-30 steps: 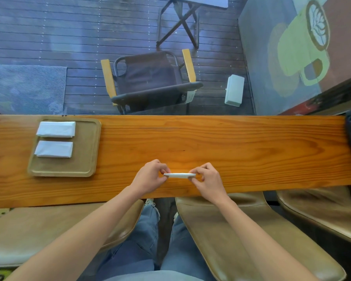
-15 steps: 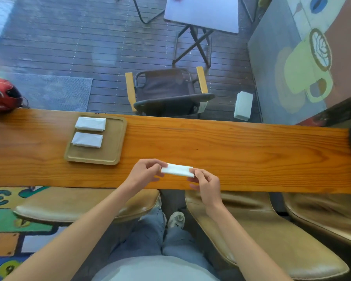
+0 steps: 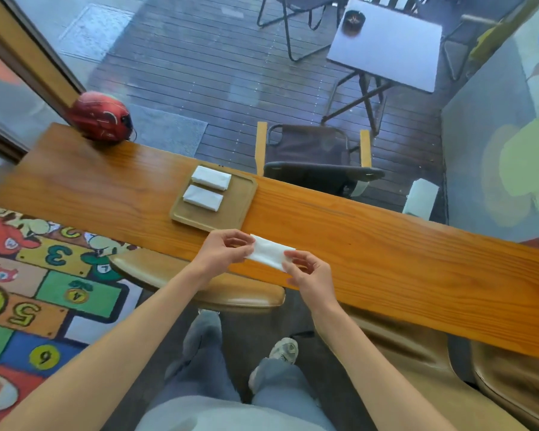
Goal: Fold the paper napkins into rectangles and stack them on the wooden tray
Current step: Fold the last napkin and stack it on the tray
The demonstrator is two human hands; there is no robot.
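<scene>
Head view: three folded napkins are counted. Two lie flat side by side on the left half of one wooden tray, the far napkin near the tray's far edge and the near napkin just beside it, slightly apart. The tray is set on the table, spanning most of its depth, left of the hands. The third napkin is held over the table's near edge, just right of the tray's near right corner, folded into a long rectangle. It is pinched at its left end by the left hand, thumb and fingers closed on the paper. Its right end is pinched by the right hand in the same way, with the other fingers loosely curled. One red helmet is seen at the table's far left corner. Whether the napkin touches the table cannot be told.
</scene>
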